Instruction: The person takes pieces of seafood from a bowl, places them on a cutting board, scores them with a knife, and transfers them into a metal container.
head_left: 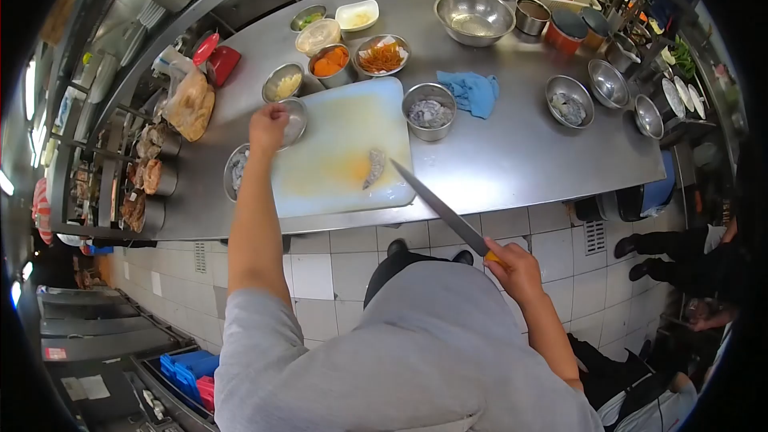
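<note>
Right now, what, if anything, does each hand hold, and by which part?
The right hand holds the knife by its yellow handle. Whether the left hand holds anything cannot be told.

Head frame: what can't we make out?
All in the head view:
Left hand: whether it grips anything; its own fingers hide that.
Bowl left of the left forearm: right side, behind that forearm.
Knife handle: mostly covered by the right hand.
Dark-trousered co-worker: upper body, cut by the dark image edge.
</note>
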A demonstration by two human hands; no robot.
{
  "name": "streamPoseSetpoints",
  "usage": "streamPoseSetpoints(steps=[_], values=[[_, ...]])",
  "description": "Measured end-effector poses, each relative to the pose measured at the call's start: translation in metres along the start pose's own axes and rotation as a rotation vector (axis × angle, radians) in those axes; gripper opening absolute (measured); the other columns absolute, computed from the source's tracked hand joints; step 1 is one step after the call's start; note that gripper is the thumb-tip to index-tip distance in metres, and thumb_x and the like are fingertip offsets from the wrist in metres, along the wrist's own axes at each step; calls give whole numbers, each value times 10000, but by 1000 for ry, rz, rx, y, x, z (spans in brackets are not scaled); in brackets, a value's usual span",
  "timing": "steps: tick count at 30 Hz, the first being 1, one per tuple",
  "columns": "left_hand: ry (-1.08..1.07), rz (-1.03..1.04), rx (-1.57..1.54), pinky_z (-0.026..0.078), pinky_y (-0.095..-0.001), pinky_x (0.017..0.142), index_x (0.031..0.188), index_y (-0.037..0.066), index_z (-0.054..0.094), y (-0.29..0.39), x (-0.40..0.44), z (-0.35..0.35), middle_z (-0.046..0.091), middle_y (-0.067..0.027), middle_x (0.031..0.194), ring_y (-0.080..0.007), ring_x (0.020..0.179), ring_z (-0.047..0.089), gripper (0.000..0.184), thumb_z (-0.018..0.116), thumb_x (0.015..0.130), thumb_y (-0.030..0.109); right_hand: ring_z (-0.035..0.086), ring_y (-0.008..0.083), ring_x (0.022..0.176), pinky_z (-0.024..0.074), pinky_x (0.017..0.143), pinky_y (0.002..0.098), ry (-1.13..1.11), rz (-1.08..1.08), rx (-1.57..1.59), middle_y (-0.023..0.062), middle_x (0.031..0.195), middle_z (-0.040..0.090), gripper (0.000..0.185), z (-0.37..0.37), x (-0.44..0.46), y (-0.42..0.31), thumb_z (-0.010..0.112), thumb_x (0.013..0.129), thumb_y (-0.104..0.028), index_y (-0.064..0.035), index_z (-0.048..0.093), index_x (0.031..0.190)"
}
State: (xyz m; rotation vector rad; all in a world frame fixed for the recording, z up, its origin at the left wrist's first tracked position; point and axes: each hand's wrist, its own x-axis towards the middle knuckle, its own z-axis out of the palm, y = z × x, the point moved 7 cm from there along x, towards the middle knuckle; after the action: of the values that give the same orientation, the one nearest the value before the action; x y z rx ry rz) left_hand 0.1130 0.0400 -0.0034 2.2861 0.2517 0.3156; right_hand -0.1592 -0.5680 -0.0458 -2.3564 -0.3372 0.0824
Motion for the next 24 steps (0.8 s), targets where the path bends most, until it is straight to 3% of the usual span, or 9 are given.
streamPoseSetpoints(steps=[3,6,8,12,15,17,20,22,24], values=[[142,91,304,616,-409,831,1119,73,814,-14,21,-17,818,-93,950,-292,827,774,230,749,924,177,648,272,739,551,699,372,88,65,16,90,849,665,602,5,-7,-13,893,858,-76,-220,732,1420],[-3,-32,551,609,-452,933,1153,152,833,-51,30,2,799,-99,1139,-341,1026,746,253,740,922,200,638,266,738,546,703,365,131,111,-17,95,840,657,610,14,-11,-35,897,846,-53,-180,732,1419],[-240,177,1016,569,-455,1046,1168,191,842,-40,12,18,710,-93,1331,-351,1257,628,277,747,908,196,638,265,738,545,705,363,146,117,-42,97,836,657,608,21,-10,-51,896,846,-50,-169,731,1419],[-265,95,920,536,-441,1096,1184,196,839,-33,20,-6,621,-89,1440,-363,1384,501,302,761,893,173,651,275,739,545,694,377,163,157,-59,98,823,652,609,36,-6,-73,900,845,-79,-185,733,1421],[-62,229,724,536,-452,1080,1148,164,845,-30,11,-31,617,-112,1439,-361,1357,529,279,762,882,140,637,273,743,535,702,364,160,182,-89,104,822,653,607,44,-2,-88,898,840,-46,-143,731,1416],[176,275,496,567,-459,985,1091,101,840,-10,-5,-51,710,-159,1293,-346,1178,663,215,767,890,122,635,277,743,533,701,366,165,193,-115,106,821,654,605,48,-1,-94,898,840,-46,-144,733,1414],[138,52,142,590,-462,860,1055,44,824,-11,-41,-26,779,-190,1037,-360,905,743,179,750,936,157,640,289,748,536,709,377,232,194,-139,118,833,669,599,55,-2,-101,895,844,-47,-132,731,1413],[-96,113,110,594,-463,757,1049,24,811,0,-74,29,776,-188,845,-376,729,743,233,750,970,234,652,301,767,540,725,385,294,220,-97,129,858,694,595,60,-6,-101,893,848,-46,-114,726,1415],[-349,23,27,590,-468,804,1006,8,805,20,-110,93,775,-199,933,-378,845,744,286,759,969,289,658,301,775,541,731,383,323,227,-98,131,873,703,592,63,-8,-104,893,850,-48,-107,724,1414]])
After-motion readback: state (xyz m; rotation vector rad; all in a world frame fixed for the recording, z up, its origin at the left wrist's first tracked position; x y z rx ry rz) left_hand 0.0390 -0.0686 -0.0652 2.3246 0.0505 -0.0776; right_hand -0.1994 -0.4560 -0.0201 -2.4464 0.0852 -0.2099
